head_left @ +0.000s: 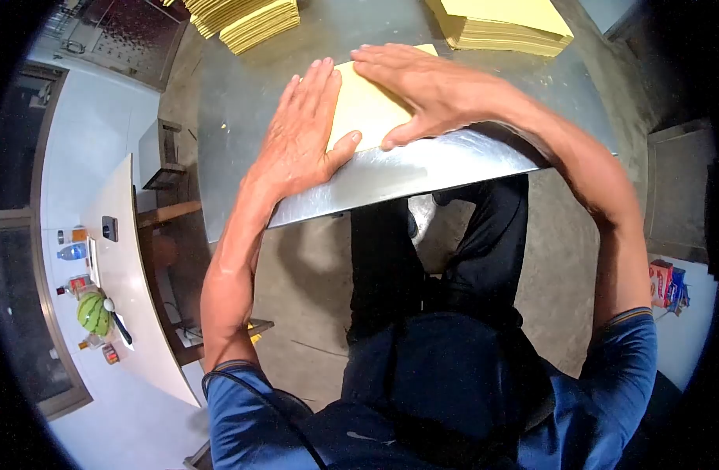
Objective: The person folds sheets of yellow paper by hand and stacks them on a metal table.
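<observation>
A yellow paper sheet (369, 110) lies on the metal table (242, 133), close to its front edge. Across the sheet's left side rests my left hand (300, 129), flat, with its fingers stretched away from me and the thumb on the paper. My right hand (422, 86) presses on the right side, fingers extended toward the upper left and thumb pointing at the left thumb. Both palms cover part of the paper, so I cannot tell whether it is one sheet or several layers. Neither hand grips anything.
Behind my hands stand a stack of yellow paper (257, 23) at the left and a larger stack (504, 23) at the right. Off to the left, a white table (140, 298) carries a watermelon (94, 313), a knife (118, 321) and a water bottle (72, 251).
</observation>
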The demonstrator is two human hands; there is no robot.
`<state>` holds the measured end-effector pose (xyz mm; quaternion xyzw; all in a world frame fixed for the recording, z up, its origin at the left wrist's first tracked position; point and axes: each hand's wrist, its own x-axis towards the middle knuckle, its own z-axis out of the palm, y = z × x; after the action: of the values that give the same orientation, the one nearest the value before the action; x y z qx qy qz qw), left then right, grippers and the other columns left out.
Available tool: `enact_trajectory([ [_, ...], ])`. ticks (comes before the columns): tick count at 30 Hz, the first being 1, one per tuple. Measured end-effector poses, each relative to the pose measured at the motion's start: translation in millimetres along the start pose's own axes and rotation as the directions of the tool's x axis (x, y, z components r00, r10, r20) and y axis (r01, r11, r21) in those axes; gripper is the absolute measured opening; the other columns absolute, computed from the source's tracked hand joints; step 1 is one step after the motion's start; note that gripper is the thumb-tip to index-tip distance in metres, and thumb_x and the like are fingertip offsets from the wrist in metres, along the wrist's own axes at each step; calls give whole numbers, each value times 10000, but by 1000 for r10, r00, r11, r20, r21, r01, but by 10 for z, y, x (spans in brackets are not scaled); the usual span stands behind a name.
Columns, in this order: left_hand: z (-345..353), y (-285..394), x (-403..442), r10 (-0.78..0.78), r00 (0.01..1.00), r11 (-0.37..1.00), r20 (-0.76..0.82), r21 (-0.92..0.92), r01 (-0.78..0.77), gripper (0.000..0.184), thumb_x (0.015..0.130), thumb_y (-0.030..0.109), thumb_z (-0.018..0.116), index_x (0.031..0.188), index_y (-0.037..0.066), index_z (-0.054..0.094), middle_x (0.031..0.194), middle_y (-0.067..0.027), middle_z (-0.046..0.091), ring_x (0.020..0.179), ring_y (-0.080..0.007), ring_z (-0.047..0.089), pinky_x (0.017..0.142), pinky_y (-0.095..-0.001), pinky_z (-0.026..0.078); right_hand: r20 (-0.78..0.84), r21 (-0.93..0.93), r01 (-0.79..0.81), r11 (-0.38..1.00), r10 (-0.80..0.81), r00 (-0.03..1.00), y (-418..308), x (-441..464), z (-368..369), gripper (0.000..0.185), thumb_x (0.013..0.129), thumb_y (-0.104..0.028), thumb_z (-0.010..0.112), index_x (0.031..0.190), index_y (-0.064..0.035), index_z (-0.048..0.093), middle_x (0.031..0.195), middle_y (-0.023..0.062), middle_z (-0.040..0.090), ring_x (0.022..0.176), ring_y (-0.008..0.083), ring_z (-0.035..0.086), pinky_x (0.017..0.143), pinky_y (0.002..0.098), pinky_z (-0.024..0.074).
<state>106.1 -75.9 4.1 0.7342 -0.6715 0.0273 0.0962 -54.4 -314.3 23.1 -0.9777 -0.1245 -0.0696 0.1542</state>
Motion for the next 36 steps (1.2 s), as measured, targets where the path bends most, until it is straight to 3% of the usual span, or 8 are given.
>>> enact_trajectory([
  [6,-13,4,4,0,1000,1000,4,-19,0,928,1057,543,530,1705,-55,244,1792,-290,204,1681,-423,169,1376,-542,117,16,31,1,1000,-1,1000,-24,18,32,1104,879,-496,835,1667,86,326,1767,272,291,1658,390,258,1372,497,229],
  [9,-33,18,-19,-6,1000,1000,6,-20,6,929,1049,529,557,1700,-59,250,1790,-290,211,1678,-424,175,1375,-542,122,-17,17,-1,1000,1,1000,185,-317,-58,1094,884,-534,830,1631,119,370,1745,309,312,1648,419,272,1360,487,237],
  [13,-31,17,-11,-10,1000,1000,0,-14,10,915,1045,494,591,1692,-64,262,1785,-295,218,1674,-428,187,1374,-544,132,-2,70,-85,994,86,996,296,-667,-166,1059,921,-491,820,1682,54,325,1785,261,253,1672,387,218,1373,484,217],
  [19,-80,28,-43,2,999,1000,40,2,-2,955,1041,512,618,1689,-80,242,1785,-310,195,1675,-440,172,1372,-549,132,-16,94,-103,990,105,994,248,-680,-162,1090,903,-514,834,1672,70,330,1769,280,280,1655,416,254,1371,492,221],
  [22,-172,109,-257,-3,996,1000,89,1,3,996,1036,542,624,1697,-81,216,1792,-312,168,1679,-445,150,1371,-553,117,-20,61,-81,995,82,996,49,-699,-58,1122,890,-480,854,1720,-1,271,1798,213,257,1673,376,223,1385,510,184],
  [29,-445,170,-727,-83,971,993,223,-61,99,1190,939,645,731,1706,-84,187,1793,-309,170,1692,-422,125,1365,-578,88,-114,135,17,991,-1,993,-227,-678,123,1048,879,-491,832,1626,101,397,1718,312,364,1639,412,303,1369,530,190],
  [32,-528,137,-706,-107,957,987,270,-89,135,1266,889,680,770,1716,-71,173,1801,-294,164,1699,-399,110,1364,-588,70,-68,141,-21,990,31,997,-257,-691,90,1075,870,-445,848,1684,36,335,1769,243,315,1662,388,257,1380,544,161],
  [36,-542,241,-534,-109,951,993,290,-3,115,1294,879,731,748,1714,-78,178,1799,-296,168,1701,-388,112,1365,-584,58,-85,157,-19,987,33,996,-286,-698,72,1052,868,-448,844,1659,57,367,1750,265,336,1649,397,282,1374,535,181],
])
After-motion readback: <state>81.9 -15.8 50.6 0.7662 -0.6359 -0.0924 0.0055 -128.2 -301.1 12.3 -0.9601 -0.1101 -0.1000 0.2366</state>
